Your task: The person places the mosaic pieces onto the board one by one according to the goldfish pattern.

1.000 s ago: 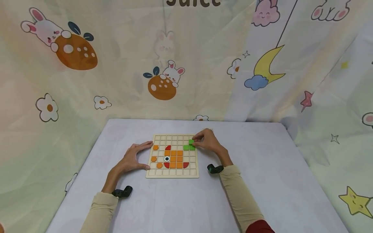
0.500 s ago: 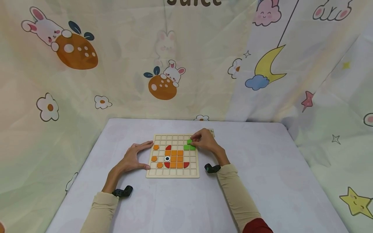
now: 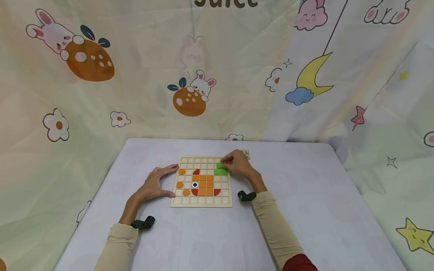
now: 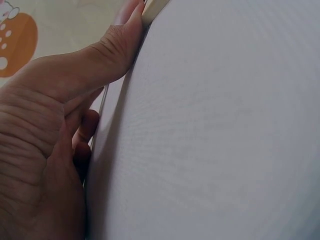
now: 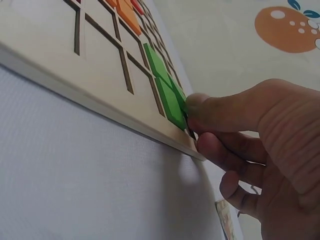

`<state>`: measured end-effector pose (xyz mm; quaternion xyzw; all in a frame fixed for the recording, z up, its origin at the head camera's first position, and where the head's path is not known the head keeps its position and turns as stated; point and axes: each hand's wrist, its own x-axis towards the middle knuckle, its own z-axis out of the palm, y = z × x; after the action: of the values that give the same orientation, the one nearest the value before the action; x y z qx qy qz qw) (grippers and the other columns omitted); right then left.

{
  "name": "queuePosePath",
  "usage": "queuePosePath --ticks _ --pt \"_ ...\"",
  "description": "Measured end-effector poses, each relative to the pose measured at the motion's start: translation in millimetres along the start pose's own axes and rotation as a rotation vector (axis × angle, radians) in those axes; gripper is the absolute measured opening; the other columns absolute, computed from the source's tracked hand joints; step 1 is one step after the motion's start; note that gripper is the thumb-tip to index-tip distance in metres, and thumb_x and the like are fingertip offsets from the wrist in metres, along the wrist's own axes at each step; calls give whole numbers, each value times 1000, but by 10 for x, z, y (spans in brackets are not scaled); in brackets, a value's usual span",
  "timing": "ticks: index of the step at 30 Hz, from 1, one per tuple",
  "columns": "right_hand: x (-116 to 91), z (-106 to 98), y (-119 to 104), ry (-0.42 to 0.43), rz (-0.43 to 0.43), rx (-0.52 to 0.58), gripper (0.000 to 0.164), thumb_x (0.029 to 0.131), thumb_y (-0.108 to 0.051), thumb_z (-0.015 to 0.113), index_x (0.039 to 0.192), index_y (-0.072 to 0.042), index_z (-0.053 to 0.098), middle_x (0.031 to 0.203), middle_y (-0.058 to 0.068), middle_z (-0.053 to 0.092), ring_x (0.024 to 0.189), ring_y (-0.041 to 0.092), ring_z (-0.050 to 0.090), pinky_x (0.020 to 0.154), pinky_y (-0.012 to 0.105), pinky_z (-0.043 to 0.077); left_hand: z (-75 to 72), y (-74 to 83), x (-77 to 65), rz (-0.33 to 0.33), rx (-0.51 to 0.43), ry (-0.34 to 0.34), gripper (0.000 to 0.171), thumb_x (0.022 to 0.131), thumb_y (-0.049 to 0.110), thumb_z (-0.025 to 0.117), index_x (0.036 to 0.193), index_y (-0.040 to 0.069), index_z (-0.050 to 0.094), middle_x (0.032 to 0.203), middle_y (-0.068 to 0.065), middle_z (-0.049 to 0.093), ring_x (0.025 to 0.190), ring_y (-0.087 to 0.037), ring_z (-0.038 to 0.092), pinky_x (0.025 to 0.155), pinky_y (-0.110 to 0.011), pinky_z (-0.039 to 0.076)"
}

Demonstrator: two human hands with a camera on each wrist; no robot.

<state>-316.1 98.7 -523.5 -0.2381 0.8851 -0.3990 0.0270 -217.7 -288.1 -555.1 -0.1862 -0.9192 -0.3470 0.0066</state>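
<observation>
A pale wooden grid board (image 3: 201, 203) lies flat on the table. Orange square tiles (image 3: 205, 184), red rounded pieces (image 3: 217, 192), a black-and-white eye disc (image 3: 194, 184) and round orange pieces (image 3: 182, 171) sit on it. At its upper right, two green square tiles (image 3: 220, 171) lie side by side. Just behind them my right hand (image 3: 237, 163) pinches a third green tile (image 3: 219, 165) between thumb and index finger; in the right wrist view the thumb partly hides it. With thumb and fingers spread apart, my left hand (image 3: 154, 184) touches the board's left edge.
Behind my right hand a small patterned card (image 3: 246, 153) lies on the white-covered table (image 3: 203, 241). A printed cloth backdrop (image 3: 142, 82) rises beyond the table's far edge. Each wrist wears a small black camera (image 3: 246, 196).
My right hand has shifted slightly left with the green tile, and more of the patterned card behind it shows. My left hand keeps its place on the board's edge.
</observation>
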Motion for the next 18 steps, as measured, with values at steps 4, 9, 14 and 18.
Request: queuePosePath --ticks 4,9,14,18 --pt "-9 -5 -12 -5 13 -11 17 92 -6 86 109 -3 86 98 10 85 87 18 72 77 30 54 6 -4 17 1 -3 -3 111 64 41 106 160 15 57 171 -10 51 123 -28 52 100 -49 38" --pt "-15 -4 -31 -7 32 -34 16 93 -8 86 109 -5 87 98 8 84 86 16 71 77 29 54 11 6 43 -1 -10 -10 112 63 41 106 160 16 57 171 -10 50 122 -28 50 100 -49 37" --pt "5 16 -58 -17 17 -48 15 93 -8 86 108 -5 87 98 8 85 84 14 72 78 29 56 15 3 61 4 -16 -14 111 64 41 105 161 17 56 171 -10 50 126 -29 51 101 -49 37" --pt "17 41 -74 -31 7 -36 15 94 -5 84 109 -2 86 98 10 84 82 13 69 77 28 55 20 -1 69 5 -19 -20 110 65 41 105 161 18 56 171 -9 50 128 -28 51 101 -50 37"
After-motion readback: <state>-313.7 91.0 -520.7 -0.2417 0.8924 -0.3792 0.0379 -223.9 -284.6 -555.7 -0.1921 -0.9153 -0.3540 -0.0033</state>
